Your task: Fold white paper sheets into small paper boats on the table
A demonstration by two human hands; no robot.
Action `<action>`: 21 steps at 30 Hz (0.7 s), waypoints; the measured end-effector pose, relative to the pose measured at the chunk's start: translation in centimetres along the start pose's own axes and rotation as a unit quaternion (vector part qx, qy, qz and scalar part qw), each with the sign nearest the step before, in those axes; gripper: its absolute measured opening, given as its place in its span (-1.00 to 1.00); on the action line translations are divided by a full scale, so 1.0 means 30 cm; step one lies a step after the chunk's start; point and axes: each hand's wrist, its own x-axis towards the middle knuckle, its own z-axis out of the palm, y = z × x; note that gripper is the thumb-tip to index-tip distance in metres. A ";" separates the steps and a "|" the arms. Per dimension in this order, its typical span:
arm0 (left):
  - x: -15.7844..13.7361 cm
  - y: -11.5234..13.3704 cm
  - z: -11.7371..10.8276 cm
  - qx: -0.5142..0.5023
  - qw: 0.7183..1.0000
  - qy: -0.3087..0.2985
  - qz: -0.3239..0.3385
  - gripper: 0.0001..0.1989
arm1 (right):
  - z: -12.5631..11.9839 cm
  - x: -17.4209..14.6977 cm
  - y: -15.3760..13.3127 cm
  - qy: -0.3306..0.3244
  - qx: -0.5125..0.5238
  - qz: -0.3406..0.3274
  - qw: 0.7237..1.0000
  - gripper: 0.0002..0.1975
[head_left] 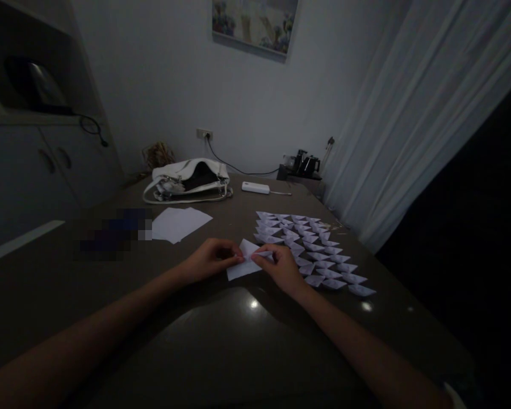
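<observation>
Between my two hands is a partly folded sheet of white paper [243, 270], held just above the dark table. My left hand [210, 260] pinches its left side with thumb and fingers. From the right, my right hand [283, 268] grips the opposite side, thumb and forefinger pressed together on a fold. Just beyond and to the right of my right hand stand several folded white paper boats [323, 257] in rows. Farther back on the left lies a loose stack of white paper sheets [179, 223].
A white handbag [189, 176] sits open at the back of the table [221, 352]. Right of it lies a white power bank [255, 187] with a short cable. A blurred dark patch [111, 233] is at left. Curtains [378, 113] hang on the right.
</observation>
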 end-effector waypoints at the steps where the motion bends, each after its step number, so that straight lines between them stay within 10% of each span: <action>1: -0.001 0.003 0.001 -0.003 1.000 0.000 -0.003 -0.72 | 0.001 0.000 -0.002 0.003 0.008 0.001 1.000 -0.88; 13: -0.009 0.001 0.028 -0.149 0.987 -0.021 -0.060 -0.33 | 0.010 0.000 -0.011 0.016 0.042 0.008 0.999 -0.86; 21: 0.000 0.002 0.043 -0.200 0.978 -0.022 -0.048 -0.57 | 0.022 -0.003 0.000 -0.009 0.105 0.046 0.993 -0.71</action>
